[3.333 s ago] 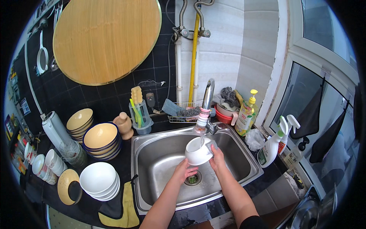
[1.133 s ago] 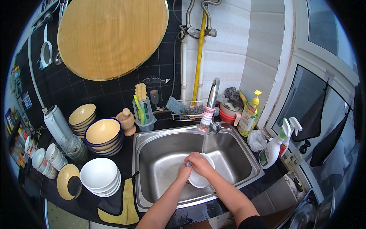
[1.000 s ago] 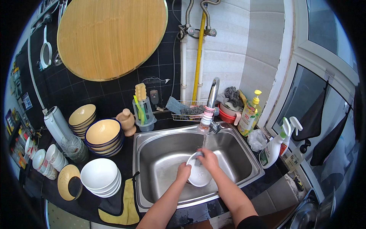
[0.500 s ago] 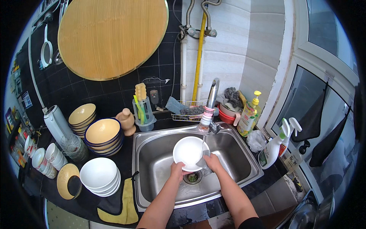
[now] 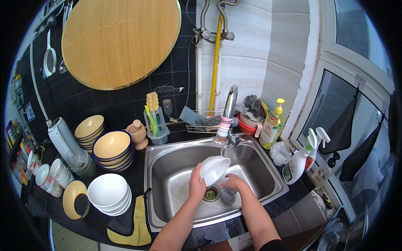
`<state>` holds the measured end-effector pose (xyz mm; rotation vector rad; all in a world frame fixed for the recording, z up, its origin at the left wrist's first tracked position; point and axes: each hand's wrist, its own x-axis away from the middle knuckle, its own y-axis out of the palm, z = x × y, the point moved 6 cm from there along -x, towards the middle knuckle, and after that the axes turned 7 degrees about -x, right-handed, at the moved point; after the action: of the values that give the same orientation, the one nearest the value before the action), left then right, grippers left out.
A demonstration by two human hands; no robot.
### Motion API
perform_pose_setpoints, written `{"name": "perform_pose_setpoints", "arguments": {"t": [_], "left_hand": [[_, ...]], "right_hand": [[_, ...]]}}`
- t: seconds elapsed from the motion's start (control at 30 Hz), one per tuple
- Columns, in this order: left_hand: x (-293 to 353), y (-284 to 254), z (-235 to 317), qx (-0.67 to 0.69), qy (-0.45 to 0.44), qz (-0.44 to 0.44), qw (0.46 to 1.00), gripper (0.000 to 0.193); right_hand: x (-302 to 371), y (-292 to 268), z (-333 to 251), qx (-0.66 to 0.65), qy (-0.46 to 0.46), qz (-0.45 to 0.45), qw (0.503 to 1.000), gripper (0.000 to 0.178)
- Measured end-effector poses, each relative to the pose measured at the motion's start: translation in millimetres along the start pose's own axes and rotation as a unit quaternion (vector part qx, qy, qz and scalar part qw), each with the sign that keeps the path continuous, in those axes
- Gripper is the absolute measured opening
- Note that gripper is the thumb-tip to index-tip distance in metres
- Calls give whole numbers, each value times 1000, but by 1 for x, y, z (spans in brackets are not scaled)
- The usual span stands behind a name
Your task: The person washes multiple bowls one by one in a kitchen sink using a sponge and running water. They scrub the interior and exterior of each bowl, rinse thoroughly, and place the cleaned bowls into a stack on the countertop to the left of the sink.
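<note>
A white bowl (image 5: 212, 170) is tilted on its side over the steel sink (image 5: 167, 167), under the faucet (image 5: 228, 113). My left hand (image 5: 197, 185) is closed on its left edge, with the bowl's outer side facing me. To the right of the bowl, my right hand (image 5: 235, 183) has its fingers apart and holds nothing. Just below those fingers is a grey dishcloth (image 5: 228, 195), slightly blurred, near the drain (image 5: 212, 193). Green scraps show in the drain.
Left of the sink are stacked white bowls (image 5: 109, 190), blue-rimmed bowls (image 5: 112, 145) and a yellow-and-black cloth (image 5: 140, 221). Behind it stand a utensil holder (image 5: 157, 127) and wire rack (image 5: 203, 129). A dish-soap bottle (image 5: 271, 127) and spray bottle (image 5: 299, 159) stand right.
The white bowl has turned from facing up to tilted on its side, in my left hand. My right hand has left the bowl and let go of the grey dishcloth, which is now lower.
</note>
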<state>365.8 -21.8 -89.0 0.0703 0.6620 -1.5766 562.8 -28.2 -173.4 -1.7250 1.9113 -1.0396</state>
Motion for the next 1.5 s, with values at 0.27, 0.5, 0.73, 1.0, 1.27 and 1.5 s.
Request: {"name": "perform_pose_setpoints", "arguments": {"t": [0.27, 0.5, 0.73, 1.0, 1.27, 1.5], "left_hand": [[-7, 8, 2, 104, 44, -53, 992, 62], [-8, 18, -9, 212, -53, -65, 974, 58], [-3, 32, -11, 252, -60, -114, 959, 62], [-5, 29, 1, 193, -15, -145, 970, 67], [-7, 31, 4, 199, 11, -156, 967, 75], [-9, 31, -12, 237, -44, -124, 962, 80]], "right_hand": [[9, -24, -16, -485, 64, 89, 868, 32], [7, -36, -15, -465, 29, 196, 863, 19], [-1, -43, 8, -470, -12, 320, 822, 14], [6, -49, 7, -486, -1, 344, 804, 24], [12, -48, -4, -500, 22, 334, 799, 29], [20, -59, -24, -258, -16, 379, 889, 30]]}}
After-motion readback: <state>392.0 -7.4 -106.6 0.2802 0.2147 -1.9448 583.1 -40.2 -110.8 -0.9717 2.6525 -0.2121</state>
